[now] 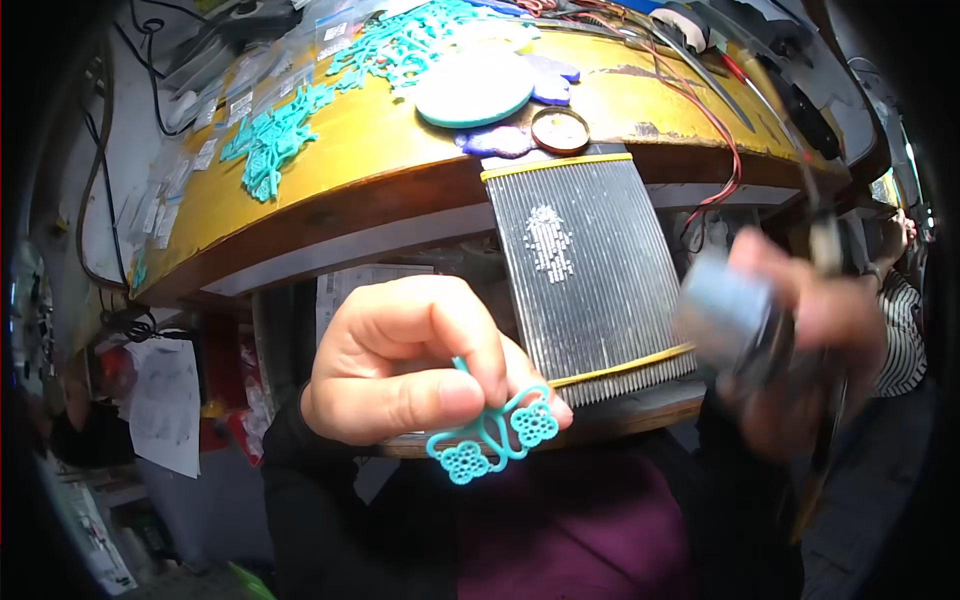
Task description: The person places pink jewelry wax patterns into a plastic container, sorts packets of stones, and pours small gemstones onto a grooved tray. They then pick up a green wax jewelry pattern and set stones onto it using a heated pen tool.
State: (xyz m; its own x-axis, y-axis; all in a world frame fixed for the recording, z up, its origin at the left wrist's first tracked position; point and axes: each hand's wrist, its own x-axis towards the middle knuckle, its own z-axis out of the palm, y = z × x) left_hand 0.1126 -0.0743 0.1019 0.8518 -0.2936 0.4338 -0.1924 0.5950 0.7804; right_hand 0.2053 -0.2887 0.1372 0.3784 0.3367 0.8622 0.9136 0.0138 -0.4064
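Observation:
My left hand [400, 365] pinches a teal openwork wax jewellery piece [490, 430] between thumb and fingers. Two flower-shaped ends with small round holes hang below the fingertips. To the right, my right hand [825, 320] is smeared by motion, its fingers curled round something. A blurred grey-blue block [728, 302] shows at its front, and a thin dark shaft runs down below it. Between the hands lies a dark ridged board [610, 280] with a yellow band across each end. Tiny whitish pieces [548, 243] sit in a cluster along its grooves.
A curved yellow bench [370, 160] spans the far side. On it are heaps of teal wax pieces [275, 140], clear plastic bags [240, 105], a white-topped teal disc [475, 88], a small round dish [561, 130] and red wires [715, 120]. Another person's striped sleeve [902, 340] appears at far right.

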